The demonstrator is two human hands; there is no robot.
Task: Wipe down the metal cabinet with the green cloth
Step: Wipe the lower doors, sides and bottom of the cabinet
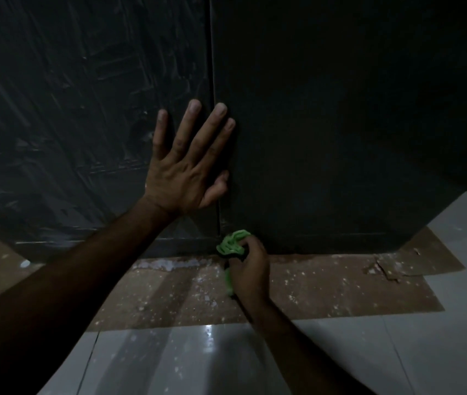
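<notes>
I see the dark metal cabinet [340,124] filling most of my view, its left face smeared with pale streaks and its right face plain, the two meeting at a vertical edge near the middle. Below it the pale tiled floor [397,352] shines, and a brown cardboard sheet [326,289], speckled white and torn near its right end, lies under the cabinet's foot. My left hand [189,163] lies flat across that vertical edge, fingers straight and spread, palm against the metal. My right hand [251,269] is low, at the base, fingers curled round the green cloth [233,243], which is bunched and touching the cabinet's bottom corner just above the cardboard.
</notes>
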